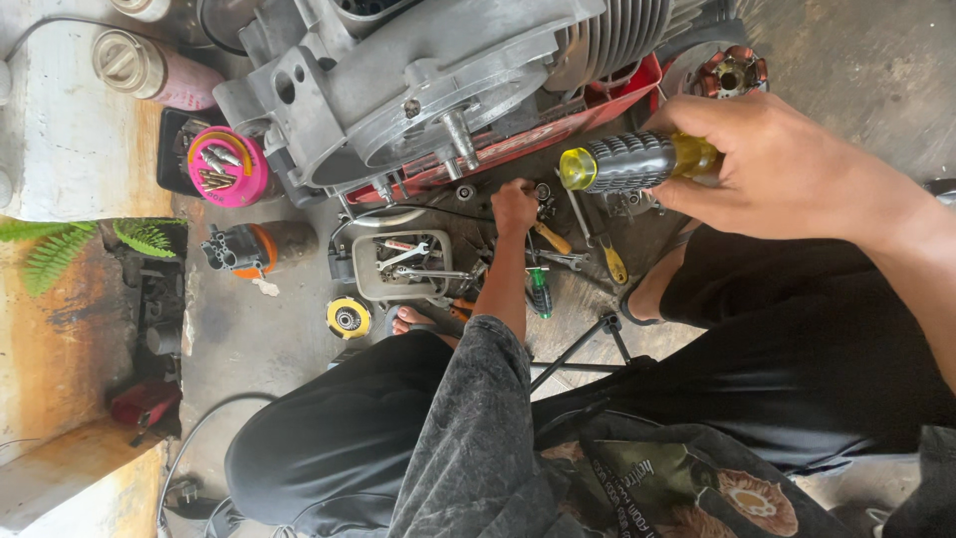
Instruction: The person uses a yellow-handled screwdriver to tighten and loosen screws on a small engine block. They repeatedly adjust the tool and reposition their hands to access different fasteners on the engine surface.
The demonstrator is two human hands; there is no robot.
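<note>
My right hand [787,164] grips the yellow and black handle of a screwdriver [637,161], held up in the air at the right. My left hand [515,205] reaches down, fingers curled, into a heap of hand tools on the floor just below a large silver engine case [418,90]. What its fingers close on is hidden. By that hand lie yellow-handled pliers [609,257], a green-handled screwdriver [539,292] and a small metal tray of wrenches [403,264]. My knees in black trousers frame the tools.
A red tray [607,110] sits under the engine. A pink bowl of bolts [227,166], an orange and black part [244,249], a yellow disc [349,318] and a copper-wound stator [730,72] lie around. A concrete ledge with a pink can [149,70] stands at left.
</note>
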